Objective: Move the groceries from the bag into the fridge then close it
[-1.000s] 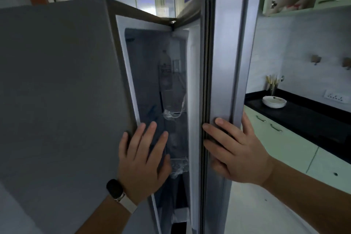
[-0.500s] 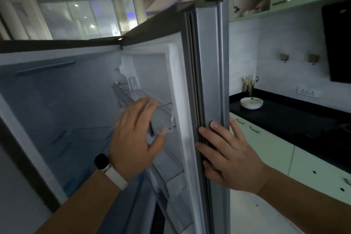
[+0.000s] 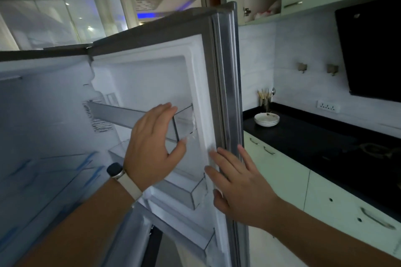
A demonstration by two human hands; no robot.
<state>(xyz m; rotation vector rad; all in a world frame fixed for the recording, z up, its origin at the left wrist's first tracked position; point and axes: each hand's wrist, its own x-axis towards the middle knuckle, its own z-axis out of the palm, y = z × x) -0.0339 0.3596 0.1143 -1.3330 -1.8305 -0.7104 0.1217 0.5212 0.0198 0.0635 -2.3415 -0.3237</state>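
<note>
Fridge (image 3: 43,125): stands straight ahead with its door (image 3: 152,76) swung wide to the right, so the inside is within reach for loading.
Groceries and bag: neither is in view; both hands are empty, so loading looks not yet begun.
Right hand (image 3: 243,184): fingers straight and spread, laid flat against the door's outer edge, probably to steady it open.
Left hand (image 3: 152,147): fingers straight and together, thumb apart, in front of the upper door shelf (image 3: 121,117); whether it touches the shelf I cannot tell.
Upper door shelf: clear plastic, nothing visible in it.
Lower door shelf (image 3: 182,195): nothing visible in it either.
Fridge inside: dim glass shelves with blue strips along them; no food seen.
Watch (image 3: 116,170): on the left wrist.
Counter (image 3: 303,136): black, to the right of the door, with a stack of white bowls (image 3: 267,118) and a cup of utensils (image 3: 265,98) behind them.
</note>
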